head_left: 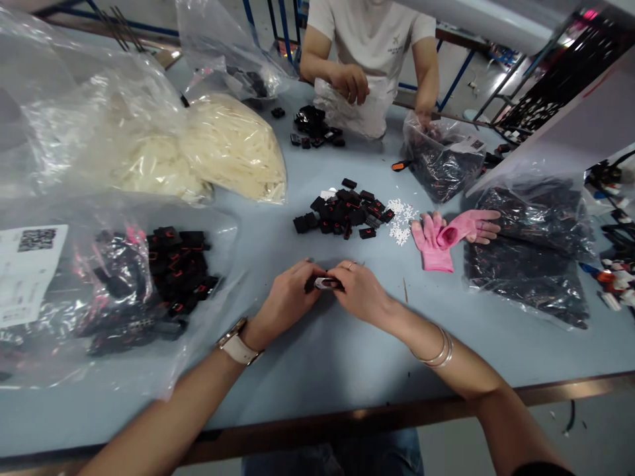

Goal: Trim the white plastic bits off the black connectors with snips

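Observation:
Above the near middle of the table, my left hand (296, 289) and my right hand (358, 289) meet with fingers closed. Between them they pinch a small dark plastic part with a pale grey, rounded end (326, 283); my fingers cover most of it, and its exact kind cannot be made out. Just beyond my hands lies a loose pile of black plastic connector housings (342, 213), some with red inserts. Tiny white pieces (401, 221) are scattered to the right of that pile.
Pink gloves (436, 248) lie at right beside bags of dark parts (528, 264). On the left are an open bag of black housings (181, 264) and a bag of cream strips (233, 145). Across the table (278, 390), a co-worker (370, 46) handles clear bags near another black pile (312, 122).

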Demonstrator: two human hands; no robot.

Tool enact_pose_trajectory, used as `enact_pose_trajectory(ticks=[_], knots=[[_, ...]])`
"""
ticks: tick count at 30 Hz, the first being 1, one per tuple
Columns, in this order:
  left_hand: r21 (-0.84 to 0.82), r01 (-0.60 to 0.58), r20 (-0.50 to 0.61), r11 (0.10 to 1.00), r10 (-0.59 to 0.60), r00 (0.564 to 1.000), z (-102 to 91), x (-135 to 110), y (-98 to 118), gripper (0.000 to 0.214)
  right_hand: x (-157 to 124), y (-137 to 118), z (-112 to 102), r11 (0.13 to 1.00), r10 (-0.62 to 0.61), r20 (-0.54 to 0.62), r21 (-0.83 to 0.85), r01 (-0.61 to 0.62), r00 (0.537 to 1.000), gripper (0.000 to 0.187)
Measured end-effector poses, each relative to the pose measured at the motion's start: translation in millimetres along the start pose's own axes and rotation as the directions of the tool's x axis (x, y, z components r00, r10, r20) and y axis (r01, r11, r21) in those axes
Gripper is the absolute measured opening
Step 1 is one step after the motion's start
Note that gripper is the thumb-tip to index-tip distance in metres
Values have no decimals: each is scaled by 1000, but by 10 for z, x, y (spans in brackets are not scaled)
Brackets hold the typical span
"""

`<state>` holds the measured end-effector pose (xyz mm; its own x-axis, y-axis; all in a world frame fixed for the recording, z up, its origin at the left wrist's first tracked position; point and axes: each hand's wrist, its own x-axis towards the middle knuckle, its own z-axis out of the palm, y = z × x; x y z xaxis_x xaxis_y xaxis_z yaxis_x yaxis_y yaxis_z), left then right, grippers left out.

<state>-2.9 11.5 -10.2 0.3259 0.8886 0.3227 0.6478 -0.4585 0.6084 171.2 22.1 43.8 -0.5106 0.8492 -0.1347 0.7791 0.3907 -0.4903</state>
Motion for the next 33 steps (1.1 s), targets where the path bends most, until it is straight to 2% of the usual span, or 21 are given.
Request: enact_pose_trajectory(ticks=[4,8,18,22,25,30,33], knots=[[-12,7,-2,1000,-7,1000,0,2,-17,14,-15,2,57,999,-13,-15,-50,13,1000,24],[-8,41,7,999,-41,999,-4,13,-21,13,-5,71,95,1000,2,-65,-3,-2,998,22],[-36,50,-4,998,-50,999,-40,43,10,8,3,313,271,984,-128,-248,93,155,960,29],[-36,45,0,998,-45,999,-47,45,16,5,-17,306,246,984,-174,-146,-61,167,974,32],[-42,35,-2,999,-35,999,-45,45,16,5,-38,239,193,974,-166,-75,-170,152,983,34],[-22,31,-2,999,-31,1000,-29,36,9,6,-53,118,114,944,-138,-32,-306,122,990,31],[-19,23,-3,1000,-23,1000,-21,30,6,7,-52,96,93,939,-145,-22,-318,131,989,27]])
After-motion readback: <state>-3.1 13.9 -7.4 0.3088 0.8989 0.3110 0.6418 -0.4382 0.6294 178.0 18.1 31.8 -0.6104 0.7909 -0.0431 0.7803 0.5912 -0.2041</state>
